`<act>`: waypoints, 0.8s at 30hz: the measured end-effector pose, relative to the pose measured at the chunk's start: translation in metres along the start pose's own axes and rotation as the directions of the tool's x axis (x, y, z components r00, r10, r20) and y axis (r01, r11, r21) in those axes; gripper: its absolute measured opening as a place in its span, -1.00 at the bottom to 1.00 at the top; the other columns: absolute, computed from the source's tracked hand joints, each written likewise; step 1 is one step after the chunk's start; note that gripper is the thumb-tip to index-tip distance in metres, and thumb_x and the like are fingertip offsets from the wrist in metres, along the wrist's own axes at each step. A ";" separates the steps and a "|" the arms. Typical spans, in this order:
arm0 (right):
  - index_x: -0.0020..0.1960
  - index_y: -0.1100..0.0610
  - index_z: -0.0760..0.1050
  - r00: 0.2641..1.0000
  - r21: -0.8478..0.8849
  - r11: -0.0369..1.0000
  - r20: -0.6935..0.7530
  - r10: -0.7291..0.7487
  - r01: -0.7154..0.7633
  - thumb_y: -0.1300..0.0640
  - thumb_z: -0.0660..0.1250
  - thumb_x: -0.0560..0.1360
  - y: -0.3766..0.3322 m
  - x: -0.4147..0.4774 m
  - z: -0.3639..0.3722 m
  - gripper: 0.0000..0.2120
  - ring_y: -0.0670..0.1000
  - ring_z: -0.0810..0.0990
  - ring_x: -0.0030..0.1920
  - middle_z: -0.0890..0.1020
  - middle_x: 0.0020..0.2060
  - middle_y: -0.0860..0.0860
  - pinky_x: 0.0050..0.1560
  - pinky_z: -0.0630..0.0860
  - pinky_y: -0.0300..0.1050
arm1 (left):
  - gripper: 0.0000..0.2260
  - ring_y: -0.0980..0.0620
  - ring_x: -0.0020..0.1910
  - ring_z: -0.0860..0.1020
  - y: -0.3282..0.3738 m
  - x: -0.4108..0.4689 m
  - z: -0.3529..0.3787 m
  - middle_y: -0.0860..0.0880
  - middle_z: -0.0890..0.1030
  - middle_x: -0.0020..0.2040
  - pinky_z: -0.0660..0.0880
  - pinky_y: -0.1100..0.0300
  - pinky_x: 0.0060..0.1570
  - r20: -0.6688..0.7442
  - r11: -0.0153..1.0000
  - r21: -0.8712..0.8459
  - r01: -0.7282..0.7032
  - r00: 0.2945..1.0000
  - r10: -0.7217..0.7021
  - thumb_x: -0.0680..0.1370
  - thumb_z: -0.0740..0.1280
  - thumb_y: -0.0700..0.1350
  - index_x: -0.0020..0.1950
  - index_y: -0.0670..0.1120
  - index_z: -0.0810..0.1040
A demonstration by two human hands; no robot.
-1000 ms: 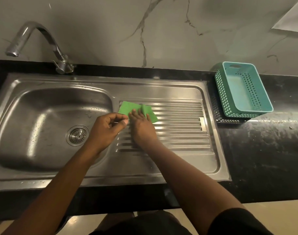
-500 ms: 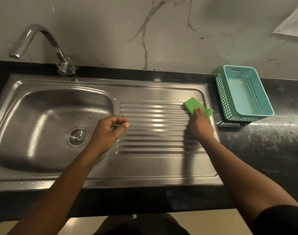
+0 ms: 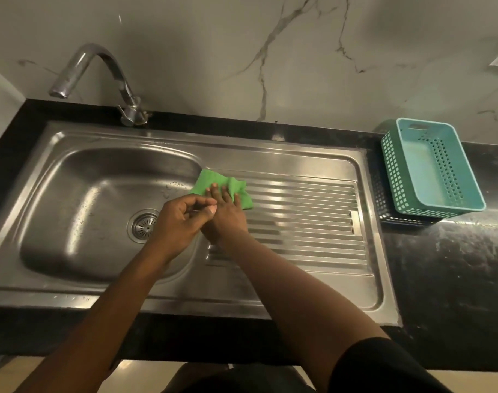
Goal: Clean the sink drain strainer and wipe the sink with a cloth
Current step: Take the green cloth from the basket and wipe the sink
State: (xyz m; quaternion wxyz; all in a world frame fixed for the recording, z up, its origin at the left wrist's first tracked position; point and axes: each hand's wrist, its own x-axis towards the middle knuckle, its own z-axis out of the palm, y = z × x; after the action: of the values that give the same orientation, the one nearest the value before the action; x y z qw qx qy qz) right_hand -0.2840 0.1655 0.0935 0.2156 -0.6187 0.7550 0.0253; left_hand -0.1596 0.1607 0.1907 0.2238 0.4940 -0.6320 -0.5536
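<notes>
A green cloth (image 3: 211, 180) lies at the left end of the ribbed drainboard (image 3: 304, 222), beside the basin's rim. My right hand (image 3: 228, 214) presses flat on it with fingers spread. My left hand (image 3: 182, 219) hovers just left of it, over the basin's right edge, fingers curled loosely with nothing in them. The round metal drain strainer (image 3: 143, 225) sits in the bottom of the steel sink basin (image 3: 80, 211), partly hidden by my left hand.
A curved chrome tap (image 3: 100, 78) stands behind the basin. A teal perforated basket (image 3: 432, 168) rests on a dark one on the black counter (image 3: 454, 265) at the right. Marble wall behind.
My right hand has swept the cloth from the drainboard's far right end back to its left end. My left hand stayed near the basin's right edge.
</notes>
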 end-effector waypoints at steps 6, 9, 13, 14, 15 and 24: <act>0.68 0.10 0.15 0.991 -0.004 0.998 -0.121 -0.065 0.065 -0.16 0.07 0.70 0.090 -0.025 -0.015 -0.37 0.10 0.13 0.67 0.19 0.67 0.07 0.61 0.21 0.14 | -0.88 -0.12 0.11 0.74 0.002 0.004 0.010 -0.04 0.78 0.04 0.64 0.02 0.18 0.020 1.000 -0.022 0.012 1.000 -0.011 0.61 0.46 -0.19 0.12 -0.08 0.74; 0.67 0.15 0.16 0.958 0.055 0.978 -0.199 0.208 -0.201 -0.25 -0.04 0.69 0.148 -0.046 -0.022 -0.31 0.13 0.18 0.65 0.24 0.65 0.12 0.62 0.19 0.15 | -0.88 -0.09 0.11 0.74 0.003 0.005 0.016 -0.04 0.78 0.07 0.64 -0.03 0.21 0.048 1.000 -0.023 0.007 0.999 -0.005 0.61 0.45 -0.18 0.12 -0.05 0.74; 0.69 0.20 0.06 0.868 0.021 0.884 -0.177 0.463 -0.467 -0.30 -0.18 0.65 0.235 -0.073 -0.038 -0.21 0.19 0.15 0.66 0.17 0.67 0.16 0.63 0.07 0.27 | -0.87 -0.02 0.10 0.74 0.002 0.001 0.019 -0.01 0.79 0.06 0.64 -0.03 0.24 0.063 1.000 -0.016 0.009 0.998 -0.008 0.61 0.46 -0.18 0.14 -0.07 0.74; 0.68 0.22 0.06 0.850 0.009 0.862 -0.161 0.501 -0.507 -0.30 -0.18 0.65 0.249 -0.076 -0.042 -0.20 0.20 0.14 0.66 0.16 0.67 0.18 0.63 0.04 0.31 | -0.87 -0.01 0.09 0.75 0.001 0.000 0.019 0.00 0.79 0.06 0.64 -0.02 0.23 0.064 1.000 -0.016 0.011 0.998 -0.010 0.61 0.46 -0.17 0.14 -0.07 0.74; 0.68 0.23 0.05 0.837 0.004 0.846 -0.140 0.528 -0.533 -0.32 -0.17 0.65 0.257 -0.074 -0.046 -0.19 0.22 0.12 0.66 0.15 0.67 0.19 0.63 0.00 0.33 | -0.87 -0.01 0.09 0.75 0.000 -0.001 0.018 -0.01 0.79 0.06 0.64 -0.03 0.23 0.064 1.000 -0.019 0.016 0.998 -0.015 0.61 0.46 -0.17 0.14 -0.06 0.74; 0.70 0.25 -0.09 0.826 0.132 0.828 -0.088 0.557 -0.544 -0.37 -0.16 0.64 0.177 -0.027 -0.045 -0.14 0.24 -0.02 0.68 -0.01 0.69 0.20 0.63 -0.13 0.34 | -0.88 -0.02 0.09 0.75 -0.006 -0.010 0.012 -0.01 0.79 0.06 0.63 0.07 0.18 0.033 0.998 -0.063 0.021 0.999 -0.019 0.61 0.45 -0.20 0.10 -0.03 0.74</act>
State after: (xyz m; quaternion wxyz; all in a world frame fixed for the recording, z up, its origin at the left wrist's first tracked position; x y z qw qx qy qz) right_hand -0.4609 0.2176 0.1033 0.1834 -0.3631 0.9134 0.0103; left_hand -0.1631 0.1762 0.1843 0.2234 0.4839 -0.6128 -0.5834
